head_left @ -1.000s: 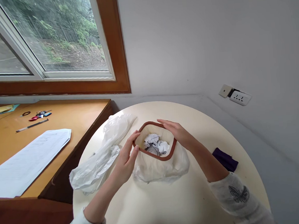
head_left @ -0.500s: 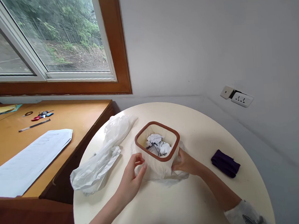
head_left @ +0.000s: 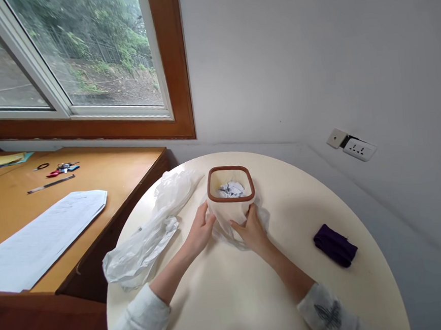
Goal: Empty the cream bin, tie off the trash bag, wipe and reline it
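Note:
A small wastebasket [head_left: 231,199] with a brown rounded-square rim is on the white round table, near its middle. Crumpled paper [head_left: 233,189] lies inside it. A thin translucent plastic liner [head_left: 228,233] wraps the outside and spreads loosely around the base. My left hand [head_left: 200,230] presses against the left side of the basket below the rim, fingers partly hidden behind it. On the near right side my right hand [head_left: 253,229] grips the basket through the liner, thumb across the front. Both hands are closed around it.
A long crumpled white plastic bag [head_left: 146,242] lies on the left of the round table [head_left: 231,296]. Folded dark purple cloth [head_left: 335,245] is at the right. The wooden desk [head_left: 129,167] holds papers [head_left: 50,234], a pen [head_left: 51,184] and keys [head_left: 64,168].
The wastebasket has turned so its rim faces me squarely and has moved slightly away. My left hand has closed onto its side; my right hand has shifted toward the front.

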{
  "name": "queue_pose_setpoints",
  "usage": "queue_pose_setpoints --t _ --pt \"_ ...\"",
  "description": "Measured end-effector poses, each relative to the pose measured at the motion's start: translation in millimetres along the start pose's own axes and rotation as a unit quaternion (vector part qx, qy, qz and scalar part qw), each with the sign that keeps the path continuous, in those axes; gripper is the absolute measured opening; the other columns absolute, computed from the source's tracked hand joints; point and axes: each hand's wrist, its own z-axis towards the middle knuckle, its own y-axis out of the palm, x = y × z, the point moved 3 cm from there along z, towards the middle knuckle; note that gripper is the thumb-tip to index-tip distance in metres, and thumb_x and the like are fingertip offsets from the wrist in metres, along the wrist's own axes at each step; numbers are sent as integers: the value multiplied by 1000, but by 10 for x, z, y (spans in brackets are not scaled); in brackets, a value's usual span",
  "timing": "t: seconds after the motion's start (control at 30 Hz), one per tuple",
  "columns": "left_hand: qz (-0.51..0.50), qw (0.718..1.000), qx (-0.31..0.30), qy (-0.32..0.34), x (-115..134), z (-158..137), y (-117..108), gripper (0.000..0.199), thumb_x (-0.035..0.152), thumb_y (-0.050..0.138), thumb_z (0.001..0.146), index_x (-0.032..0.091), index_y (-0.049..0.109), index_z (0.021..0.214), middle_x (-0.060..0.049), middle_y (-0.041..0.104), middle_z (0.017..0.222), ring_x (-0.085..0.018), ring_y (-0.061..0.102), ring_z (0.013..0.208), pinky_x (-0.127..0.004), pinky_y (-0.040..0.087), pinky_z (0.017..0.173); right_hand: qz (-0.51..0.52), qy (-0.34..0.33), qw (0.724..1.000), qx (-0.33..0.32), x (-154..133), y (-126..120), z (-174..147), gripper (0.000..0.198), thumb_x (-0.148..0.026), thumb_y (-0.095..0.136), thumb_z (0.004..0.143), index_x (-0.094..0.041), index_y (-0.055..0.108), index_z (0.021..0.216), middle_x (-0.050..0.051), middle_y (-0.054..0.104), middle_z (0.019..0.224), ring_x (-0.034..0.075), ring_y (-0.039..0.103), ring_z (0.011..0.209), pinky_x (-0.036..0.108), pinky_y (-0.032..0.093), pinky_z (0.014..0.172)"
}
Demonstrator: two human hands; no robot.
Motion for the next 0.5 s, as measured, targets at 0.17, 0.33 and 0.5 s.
queue_pose_setpoints --t 0.17,0.33,0.5 --pt "47 993 108 -9 -249 367 7 41 23 44 82 20 49 122 -10 47 129 -26 35 124 -44 26 104 -98 -8 995 30 -27 301 389 77 -40 60 72 -8 24 132 21 44 127 32 43 117 44 38 93" --pt "29 990 135 -2 -436 658 13 45 17 40 80 20 47 124 -7 49 131 -23 41 122 -40 30 103 -139 -19 989 49 -2 569 766 78 -38 57 75 -4 22 136 22 47 125 32 45 117 41 37 94" --pt "20 989 150 -4 -575 845 -19 40 21 42 81 20 50 120 -6 54 127 -22 45 120 -38 32 102 -134 -24 989 55 20 716 1013 74 -36 55 77 -3 24 135 23 48 125 32 48 114 42 39 92"
